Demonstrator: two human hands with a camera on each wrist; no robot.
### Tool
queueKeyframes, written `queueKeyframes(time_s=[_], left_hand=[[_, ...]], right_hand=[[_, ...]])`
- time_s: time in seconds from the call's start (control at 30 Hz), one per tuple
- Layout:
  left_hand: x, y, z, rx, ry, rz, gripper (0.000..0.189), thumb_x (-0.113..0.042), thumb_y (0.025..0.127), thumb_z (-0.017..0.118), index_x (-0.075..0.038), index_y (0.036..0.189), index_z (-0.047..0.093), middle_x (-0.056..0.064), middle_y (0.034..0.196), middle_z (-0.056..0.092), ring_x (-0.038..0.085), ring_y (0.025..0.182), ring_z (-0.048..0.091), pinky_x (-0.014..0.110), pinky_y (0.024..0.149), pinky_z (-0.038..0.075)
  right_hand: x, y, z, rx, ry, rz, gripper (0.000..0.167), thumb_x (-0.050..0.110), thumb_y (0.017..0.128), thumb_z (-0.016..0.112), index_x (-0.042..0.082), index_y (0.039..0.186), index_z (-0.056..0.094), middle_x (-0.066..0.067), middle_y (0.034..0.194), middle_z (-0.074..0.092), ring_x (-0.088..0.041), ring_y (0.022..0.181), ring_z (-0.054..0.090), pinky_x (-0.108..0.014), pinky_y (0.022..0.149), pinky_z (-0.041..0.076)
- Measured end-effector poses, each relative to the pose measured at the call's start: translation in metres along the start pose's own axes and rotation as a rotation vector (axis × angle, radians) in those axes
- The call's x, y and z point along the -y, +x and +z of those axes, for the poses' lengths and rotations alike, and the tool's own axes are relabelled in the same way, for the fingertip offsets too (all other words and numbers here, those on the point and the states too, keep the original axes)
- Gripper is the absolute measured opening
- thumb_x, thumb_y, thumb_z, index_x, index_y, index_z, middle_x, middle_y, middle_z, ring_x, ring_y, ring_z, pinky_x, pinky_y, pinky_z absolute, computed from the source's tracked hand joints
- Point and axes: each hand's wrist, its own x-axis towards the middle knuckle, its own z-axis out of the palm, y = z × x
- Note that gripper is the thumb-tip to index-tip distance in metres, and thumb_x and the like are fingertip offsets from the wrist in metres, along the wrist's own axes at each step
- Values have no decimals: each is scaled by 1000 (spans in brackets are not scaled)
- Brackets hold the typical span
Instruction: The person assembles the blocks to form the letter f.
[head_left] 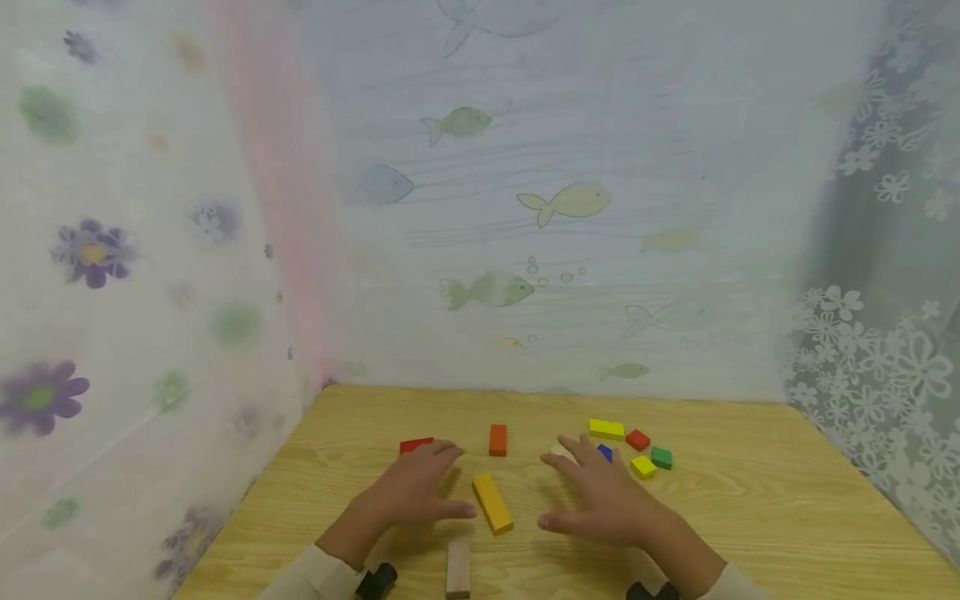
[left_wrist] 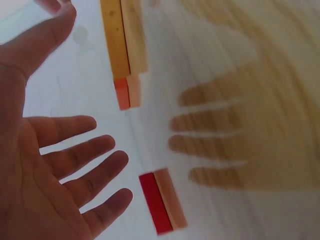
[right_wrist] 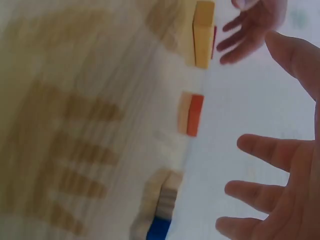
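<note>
My left hand (head_left: pixel 412 493) hovers over the table with its fingers spread, holding nothing. Just beyond its fingers lies a red block (head_left: pixel 416 445), partly hidden in the head view; the left wrist view shows that red block (left_wrist: pixel 156 204) apart from the fingertips. Between both hands lies a long orange-yellow block (head_left: pixel 492 505), with an orange block (head_left: pixel 498 440) farther back. My right hand (head_left: pixel 609 502) is also held above the table, fingers apart and nothing in them. Behind its fingers are a pale wooden block (head_left: pixel 561 452) and a blue block (head_left: pixel 605 452), both partly covered.
A plain wooden block (head_left: pixel 458 570) lies near the front. Right of my right hand's fingers are a long yellow block (head_left: pixel 606 429), a small red block (head_left: pixel 638 439), a green block (head_left: pixel 662 457) and a small yellow block (head_left: pixel 642 467). Patterned curtains (head_left: pixel 480 242) border the wood-grain table (head_left: pixel 787 500).
</note>
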Motion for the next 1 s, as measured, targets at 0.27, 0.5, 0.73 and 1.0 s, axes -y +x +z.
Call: queueKeyframes(time_s=[0.27,0.5,0.73,1.0], left_hand=[[-2,5,1,59,-26,25,92,-74,76,78,-12,142,63,5,138,58,25,122,60,49,101,52],[4,-10,-8,125,-170,56,78,-66,71,87,-14,127,72,-5,114,62,10,97,59,32,83,54],[1,-33,-9,183,-271,75,66,-58,68,92,-18,117,74,-11,99,63,4,83,57,24,73,51],[-9,-54,-5,188,-216,63,53,-54,69,93,-26,110,75,-17,96,60,0,82,55,23,71,49]], right_hand=[[13,16,18,59,1,-94,83,72,88,66,24,153,51,-13,163,40,-45,150,35,-81,107,29],[20,39,26,105,-11,-125,75,57,86,79,23,149,56,-2,149,56,-28,137,52,-54,110,46],[21,55,26,203,138,-90,90,54,77,88,22,152,52,4,120,66,-14,110,60,-37,94,52],[19,66,27,286,270,-78,86,45,76,92,23,151,55,5,109,63,-9,92,57,-28,80,50]])
